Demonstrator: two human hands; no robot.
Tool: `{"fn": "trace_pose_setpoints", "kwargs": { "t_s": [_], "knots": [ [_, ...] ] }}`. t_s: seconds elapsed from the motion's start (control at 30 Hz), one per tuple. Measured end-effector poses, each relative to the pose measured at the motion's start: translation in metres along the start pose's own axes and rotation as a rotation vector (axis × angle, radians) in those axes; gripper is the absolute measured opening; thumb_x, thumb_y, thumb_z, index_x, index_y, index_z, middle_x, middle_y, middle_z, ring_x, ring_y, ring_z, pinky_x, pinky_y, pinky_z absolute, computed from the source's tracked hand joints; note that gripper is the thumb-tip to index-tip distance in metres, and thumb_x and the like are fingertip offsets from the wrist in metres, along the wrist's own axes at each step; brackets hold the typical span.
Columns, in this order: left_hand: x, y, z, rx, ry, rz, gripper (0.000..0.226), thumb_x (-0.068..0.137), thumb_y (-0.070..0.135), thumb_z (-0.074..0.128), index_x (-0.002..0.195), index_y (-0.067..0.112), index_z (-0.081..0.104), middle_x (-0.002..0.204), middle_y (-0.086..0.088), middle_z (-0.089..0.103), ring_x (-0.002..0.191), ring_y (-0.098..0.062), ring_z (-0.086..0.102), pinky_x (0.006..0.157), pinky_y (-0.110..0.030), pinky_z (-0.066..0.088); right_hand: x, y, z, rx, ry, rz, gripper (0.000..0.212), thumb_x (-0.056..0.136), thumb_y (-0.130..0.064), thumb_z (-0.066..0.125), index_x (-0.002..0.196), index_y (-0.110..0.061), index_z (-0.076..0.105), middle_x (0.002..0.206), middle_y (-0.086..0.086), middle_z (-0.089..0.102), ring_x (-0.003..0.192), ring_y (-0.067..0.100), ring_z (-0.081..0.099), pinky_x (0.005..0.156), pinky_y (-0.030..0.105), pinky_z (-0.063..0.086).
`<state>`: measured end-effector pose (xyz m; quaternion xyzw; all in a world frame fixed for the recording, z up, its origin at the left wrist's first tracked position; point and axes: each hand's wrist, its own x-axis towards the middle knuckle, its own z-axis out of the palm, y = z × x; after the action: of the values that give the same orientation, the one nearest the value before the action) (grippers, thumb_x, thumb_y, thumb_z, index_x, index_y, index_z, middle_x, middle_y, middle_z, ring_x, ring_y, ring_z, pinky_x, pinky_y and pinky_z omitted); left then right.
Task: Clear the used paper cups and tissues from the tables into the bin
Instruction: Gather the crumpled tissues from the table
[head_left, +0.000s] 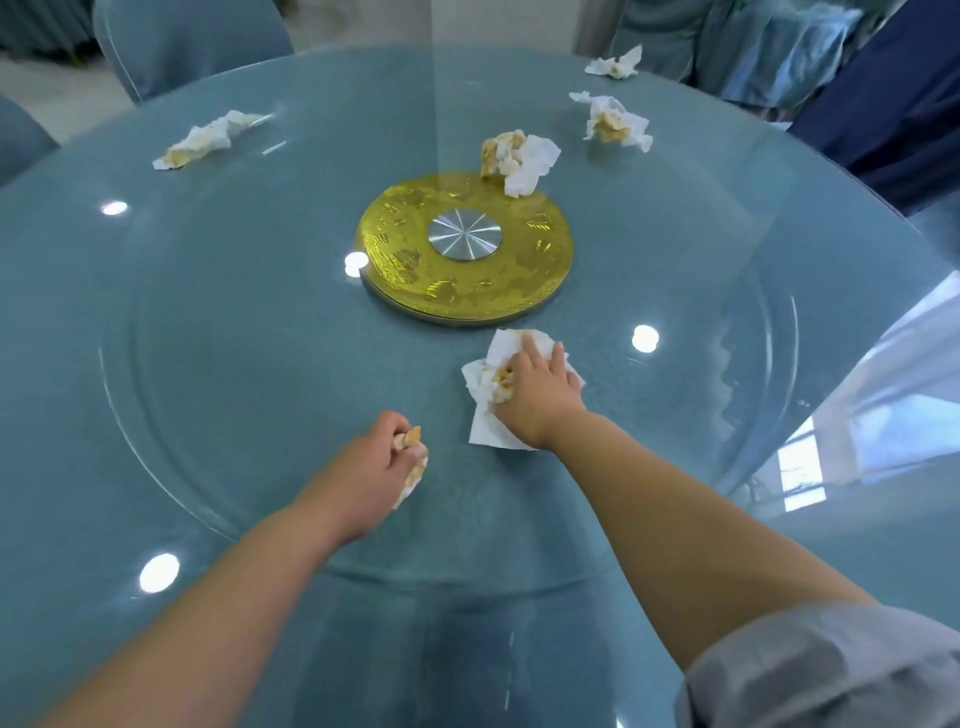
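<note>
A restaurant-style banquet room after a meal: a large round table (62, 312) carries a glass lazy Susan (208, 338) on a gold turntable base (540, 260), ringed by fabric-covered chairs (187, 41), with stained tissues (208, 137) scattered across it.

Stained, crumpled tissues (208, 137) lie scattered across the upper frame on a round glass surface (218, 322), a gold disc (467, 280) at its centre.

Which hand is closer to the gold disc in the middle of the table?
Right. The right hand rests on a tissue just short of the gold disc; the left hand, gripping a wad, is farther back.
</note>
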<state>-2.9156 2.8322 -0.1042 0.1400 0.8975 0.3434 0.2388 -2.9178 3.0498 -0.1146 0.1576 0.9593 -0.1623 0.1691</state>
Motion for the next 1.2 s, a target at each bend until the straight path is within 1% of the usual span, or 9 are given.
{"fn": "trace_pose_setpoints", "kwargs": {
  "t_s": [0.1,0.17,0.33,0.47,0.57,0.7,0.97,1.1,1.2],
  "knots": [
    [0.009,-0.014,-0.014,0.052,0.110,-0.004,0.011,0.096,0.029,0.049,0.100,0.020,0.045,0.098,-0.006,0.064,0.091,-0.030,0.060,0.079,-0.040,0.048,-0.001,0.010,-0.006,0.041,0.056,-0.013,0.047,0.092,-0.032,0.050,0.133,-0.012,0.037,0.140,0.008,0.041,0.132,0.029,0.034,0.101,0.039,0.033],
    [0.012,-0.025,-0.026,0.124,0.191,-0.031,0.013,0.096,0.027,0.050,0.103,0.016,0.049,0.099,-0.011,0.062,0.093,-0.033,0.058,0.080,-0.040,0.046,-0.009,0.015,-0.006,0.043,0.117,-0.035,0.038,0.091,-0.024,0.052,0.126,-0.012,0.041,0.129,0.006,0.049,0.118,0.027,0.044,0.091,0.035,0.038],
    [0.009,-0.061,-0.056,0.300,0.274,-0.134,0.014,0.093,0.019,0.052,0.097,0.006,0.052,0.101,-0.019,0.059,0.097,-0.038,0.052,0.080,-0.041,0.042,-0.032,0.021,0.003,0.065,0.166,-0.007,0.031,0.089,-0.013,0.051,0.118,-0.010,0.040,0.119,0.009,0.052,0.104,0.028,0.047,0.076,0.032,0.036],
    [-0.001,-0.065,-0.055,0.382,0.169,-0.243,0.025,0.098,0.025,0.044,0.116,0.008,0.048,0.115,-0.019,0.057,0.103,-0.037,0.052,0.084,-0.039,0.041,-0.052,0.016,0.005,0.199,0.195,0.020,0.020,0.092,-0.017,0.049,0.108,-0.009,0.039,0.110,0.011,0.054,0.094,0.030,0.051,0.068,0.033,0.035],
    [-0.008,-0.053,-0.047,0.441,0.138,-0.226,0.030,0.100,0.028,0.039,0.123,0.009,0.044,0.124,-0.016,0.053,0.110,-0.036,0.051,0.087,-0.037,0.040,-0.067,0.004,0.006,0.275,0.211,0.008,0.021,0.093,-0.020,0.049,0.108,-0.009,0.040,0.106,0.009,0.056,0.090,0.028,0.054,0.068,0.037,0.043],
    [-0.018,-0.040,-0.038,0.488,0.089,-0.190,0.030,0.101,0.029,0.037,0.123,0.009,0.041,0.125,-0.015,0.055,0.109,-0.034,0.054,0.083,-0.034,0.040,-0.085,-0.011,0.009,0.325,0.204,0.007,0.024,0.093,-0.019,0.049,0.113,-0.011,0.039,0.108,0.008,0.054,0.089,0.027,0.055,0.069,0.038,0.047],
    [-0.053,-0.018,-0.011,0.282,-0.009,-0.111,0.026,0.101,0.030,0.037,0.118,0.011,0.041,0.108,-0.013,0.061,0.098,-0.033,0.056,0.077,-0.034,0.040,-0.116,-0.028,0.007,0.412,0.213,0.009,0.040,0.093,-0.024,0.052,0.128,-0.014,0.035,0.120,0.008,0.053,0.098,0.028,0.056,0.078,0.043,0.050],
    [-0.065,-0.008,0.000,0.095,-0.038,-0.049,0.017,0.100,0.031,0.041,0.108,0.017,0.042,0.085,-0.001,0.053,0.079,-0.022,0.051,0.065,-0.030,0.035,-0.127,-0.022,0.008,0.395,0.226,0.040,0.046,0.093,-0.025,0.050,0.135,-0.017,0.032,0.126,0.008,0.052,0.103,0.028,0.056,0.078,0.037,0.047],
    [-0.072,-0.011,-0.001,0.051,0.043,-0.002,0.012,0.098,0.027,0.046,0.102,0.016,0.043,0.088,-0.004,0.058,0.080,-0.023,0.054,0.066,-0.031,0.038,-0.134,-0.014,0.010,0.365,0.226,0.073,0.053,0.093,-0.024,0.049,0.142,-0.020,0.029,0.132,0.009,0.048,0.109,0.028,0.054,0.076,0.031,0.039]
  ]
}}
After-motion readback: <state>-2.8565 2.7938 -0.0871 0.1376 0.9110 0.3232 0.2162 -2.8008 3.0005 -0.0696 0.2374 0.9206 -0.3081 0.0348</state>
